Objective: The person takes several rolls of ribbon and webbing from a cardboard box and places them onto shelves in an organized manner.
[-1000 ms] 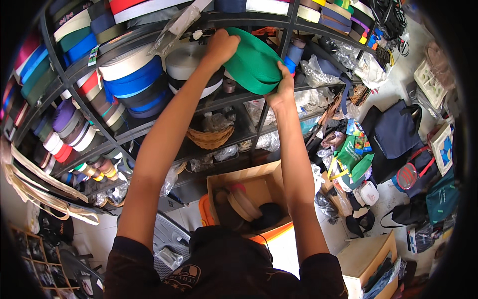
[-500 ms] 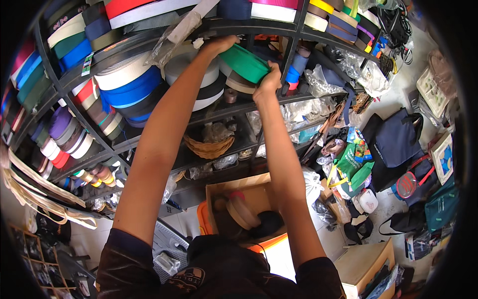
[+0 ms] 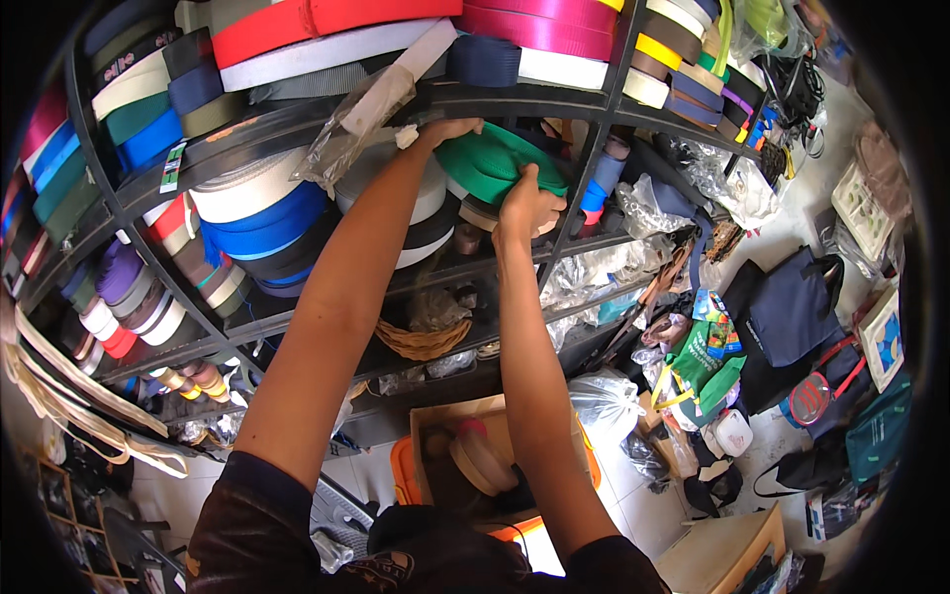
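Observation:
Both my arms reach forward to a black shelf. On the stacked rolls lies a roll of green webbing (image 3: 487, 163), tilted so its flat side shows. My left hand (image 3: 455, 132) is closed on its far left edge, the fingertips partly hidden. At its near right side, my right hand (image 3: 531, 210) grips it, thumb on top and fingers curled by the rolls below. Grey webbing (image 3: 401, 183) and black-and-white rolls sit just left of and beneath it. A strip in clear plastic (image 3: 368, 114) hangs over the shelf edge beside my left forearm.
Blue webbing (image 3: 267, 233) and red webbing (image 3: 327, 28) fill nearby compartments. Below are a wicker basket (image 3: 421, 340) and a cardboard box (image 3: 430, 421) holding rolls. Bags, including a navy one (image 3: 792, 307), crowd the floor at right. A shelf upright (image 3: 586, 183) stands right of my right hand.
The green roll has tipped, so more of its flat side faces me. My right hand has shifted lower along it, thumb now on top. The whole view has moved slightly.

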Demonstrator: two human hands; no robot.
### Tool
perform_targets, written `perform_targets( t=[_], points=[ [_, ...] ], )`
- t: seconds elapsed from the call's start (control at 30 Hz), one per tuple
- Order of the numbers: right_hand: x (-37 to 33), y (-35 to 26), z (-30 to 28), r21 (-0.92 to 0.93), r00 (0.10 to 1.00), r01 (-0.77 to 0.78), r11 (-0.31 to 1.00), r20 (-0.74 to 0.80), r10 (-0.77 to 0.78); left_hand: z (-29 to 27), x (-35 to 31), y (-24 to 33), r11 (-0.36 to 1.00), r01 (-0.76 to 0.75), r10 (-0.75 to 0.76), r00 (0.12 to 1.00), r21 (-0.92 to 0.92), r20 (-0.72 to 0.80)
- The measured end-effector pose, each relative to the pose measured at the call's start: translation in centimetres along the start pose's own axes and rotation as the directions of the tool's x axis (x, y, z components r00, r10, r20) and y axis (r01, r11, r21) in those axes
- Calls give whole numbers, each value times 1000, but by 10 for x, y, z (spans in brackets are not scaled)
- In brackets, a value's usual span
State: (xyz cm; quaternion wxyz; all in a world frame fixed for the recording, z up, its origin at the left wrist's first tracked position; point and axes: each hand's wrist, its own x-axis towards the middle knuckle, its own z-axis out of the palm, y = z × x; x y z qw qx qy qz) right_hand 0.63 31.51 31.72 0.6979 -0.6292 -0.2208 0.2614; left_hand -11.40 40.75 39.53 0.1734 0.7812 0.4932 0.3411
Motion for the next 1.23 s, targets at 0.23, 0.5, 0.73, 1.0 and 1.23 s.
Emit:
perform_targets(
  t=[0.23,0.5,0.73,1.0,1.23],
  points=[
    [10,8,30,50,976,179,983,-136,-171,17,15,-2,953,181,-198,979,243,49],
    [19,16,42,-105,874,418,902,-226,-431,32,26,-2,857,327,-367,930,399,27],
    [35,25,5,-300,919,375,877,-4,-394,47,21,10,877,302,-397,893,374,210],
    [23,40,-52,-23,778,521,853,425,-463,60,63,-45,727,105,-396,871,679,289],
    [-1,48,-55,-314,839,543,779,160,-521,45,29,-3,783,130,-461,778,608,427]
  ],
)
